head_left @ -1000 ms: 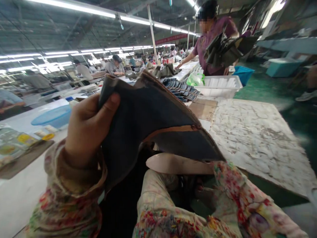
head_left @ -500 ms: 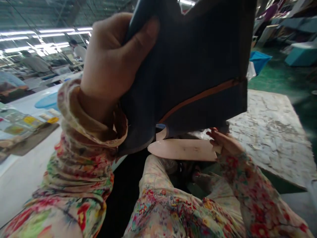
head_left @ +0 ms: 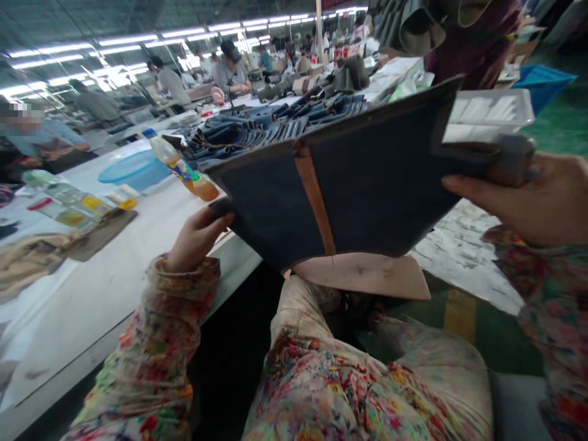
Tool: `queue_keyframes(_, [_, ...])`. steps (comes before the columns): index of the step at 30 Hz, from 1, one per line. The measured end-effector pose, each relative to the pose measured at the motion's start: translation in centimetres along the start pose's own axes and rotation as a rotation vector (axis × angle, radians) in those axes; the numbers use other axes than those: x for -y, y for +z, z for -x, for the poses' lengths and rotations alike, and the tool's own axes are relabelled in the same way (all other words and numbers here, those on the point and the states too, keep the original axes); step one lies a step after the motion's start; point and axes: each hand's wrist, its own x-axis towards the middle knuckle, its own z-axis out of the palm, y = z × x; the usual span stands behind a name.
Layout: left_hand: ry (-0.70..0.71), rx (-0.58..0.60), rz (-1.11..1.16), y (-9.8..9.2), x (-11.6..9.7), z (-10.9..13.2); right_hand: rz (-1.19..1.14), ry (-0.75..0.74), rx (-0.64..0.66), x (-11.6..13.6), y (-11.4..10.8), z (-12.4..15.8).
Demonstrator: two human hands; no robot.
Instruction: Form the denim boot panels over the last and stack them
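Holding dark boot upper [head_left: 367, 184] | left hand [head_left: 195, 239], right hand [head_left: 528, 196]: grip pinching edges | bottle label [head_left: 186, 173] unreadable

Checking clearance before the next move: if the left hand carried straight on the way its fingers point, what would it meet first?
The dark upper: the left hand points up and to the right, and its fingertips are on the upper's near corner. What lies beyond is hidden.

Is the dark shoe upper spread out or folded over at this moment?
Spread out: the dark shoe upper is stretched open between the left hand and right hand, its tan stripe lying straight, with no fold visible.
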Motion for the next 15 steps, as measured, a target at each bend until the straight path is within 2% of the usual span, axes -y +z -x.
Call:
queue_keyframes(2, [-0.137, 0.082, 0.022, 0.7, 3.3, 0.9, 0.064, -0.143, 0.071, 0.4, 1.3, -0.1])
queue_keyframes(4, [-0.317, 0.227, 0.092, 2.4, 6.0, 1.9, 0.158, -0.233, 0.157, 0.8, 2.5, -0.3])
queue_keyframes(6, [-0.519, 0.409, 0.181, 4.9, 8.2, 3.1, 0.299, -0.266, 0.229, 0.9, 3.4, -0.6])
queue_keyframes(8, [-0.645, 0.570, 0.278, 7.9, 9.5, 4.4, 0.467, -0.244, 0.267, 0.1, 3.6, -0.8])
queue_keyframes(10, [-0.668, 0.659, 0.345, 10.9, 10.3, 5.8, 0.599, -0.196, 0.298, -2.3, 3.4, -0.5])
queue_keyframes(12, [-0.652, 0.678, 0.361, 13.2, 10.7, 6.8, 0.642, -0.120, 0.334, -6.5, 3.1, 0.5])
queue_keyframes(15, [-0.651, 0.683, 0.340, 14.4, 11.1, 7.2, 0.518, -0.029, 0.349, -14.1, 3.1, 3.4])
